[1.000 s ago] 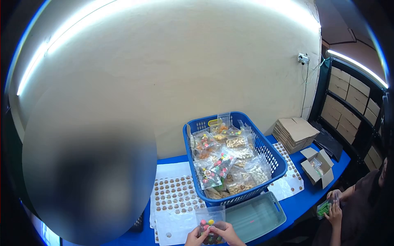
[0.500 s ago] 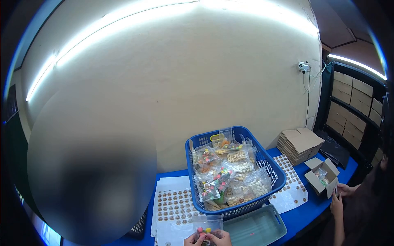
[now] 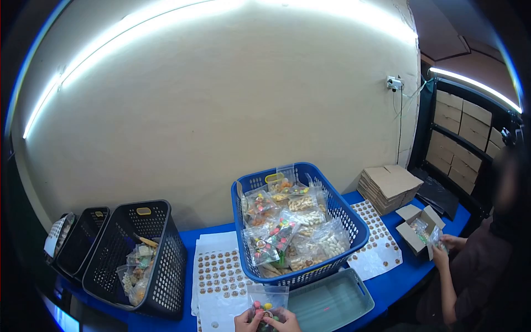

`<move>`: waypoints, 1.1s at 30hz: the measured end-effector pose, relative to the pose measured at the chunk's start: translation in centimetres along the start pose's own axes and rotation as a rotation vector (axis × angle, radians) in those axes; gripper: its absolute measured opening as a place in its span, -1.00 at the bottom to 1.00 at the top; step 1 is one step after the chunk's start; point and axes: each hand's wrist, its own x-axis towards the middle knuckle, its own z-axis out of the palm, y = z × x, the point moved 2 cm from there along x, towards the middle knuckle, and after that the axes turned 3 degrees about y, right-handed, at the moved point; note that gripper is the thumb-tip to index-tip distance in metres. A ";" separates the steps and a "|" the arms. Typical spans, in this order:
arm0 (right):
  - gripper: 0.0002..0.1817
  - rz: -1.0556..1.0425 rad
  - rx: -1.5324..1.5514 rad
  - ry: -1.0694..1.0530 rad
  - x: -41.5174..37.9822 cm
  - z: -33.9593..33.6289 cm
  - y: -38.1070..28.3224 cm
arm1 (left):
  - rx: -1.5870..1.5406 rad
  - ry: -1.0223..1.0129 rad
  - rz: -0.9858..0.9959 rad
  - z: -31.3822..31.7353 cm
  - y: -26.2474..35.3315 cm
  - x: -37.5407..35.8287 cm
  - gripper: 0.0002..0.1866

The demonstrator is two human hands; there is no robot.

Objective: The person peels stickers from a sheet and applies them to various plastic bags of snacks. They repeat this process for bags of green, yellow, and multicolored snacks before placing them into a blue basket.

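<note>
Near the bottom edge, my left hand [image 3: 249, 321] and my right hand [image 3: 284, 321] both grip a clear zip bag [image 3: 268, 299] of colourful round candies, with the fingers closed around its lower part. A round sticker shows between my thumbs. Behind the bag stands a blue basket [image 3: 360, 235] full of packed bags of nuts and candies. A sticker sheet [image 3: 224, 274] with rows of small round brown labels lies just to the left of the basket. Right of my hands is a shallow grey-green tray [image 3: 332, 301].
Black baskets [image 3: 171, 265] stand at the left, one holding bags. Right of the blue basket lie another sticker sheet [image 3: 381, 249], stacked flat cardboard [image 3: 390, 182] and an open carton [image 3: 412, 235]. A co-worker [image 3: 470, 276] at the right holds a small bag beside the carton.
The view has turned slightly right, so the table contents sit further left. The black baskets at the left now show. The co-worker's hands have lifted a clear bag by the carton.
</note>
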 end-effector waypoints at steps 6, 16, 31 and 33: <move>-0.69 -0.135 -0.325 -0.077 0.2 -1.4 -0.6 | 0.129 0.064 0.009 0.3 0.9 0.7 -0.75; -0.83 -0.016 -0.087 0.122 -0.7 -4.7 -3.2 | -0.013 -0.281 -0.033 3.4 1.0 -1.5 -0.65; -0.75 -0.084 -0.128 0.083 -2.1 -4.1 -4.5 | 0.022 -0.208 0.001 3.3 1.3 1.4 -0.74; -0.73 -0.109 -0.110 0.115 -2.0 -4.2 -3.9 | 0.010 -0.196 0.027 3.6 2.2 1.5 -0.74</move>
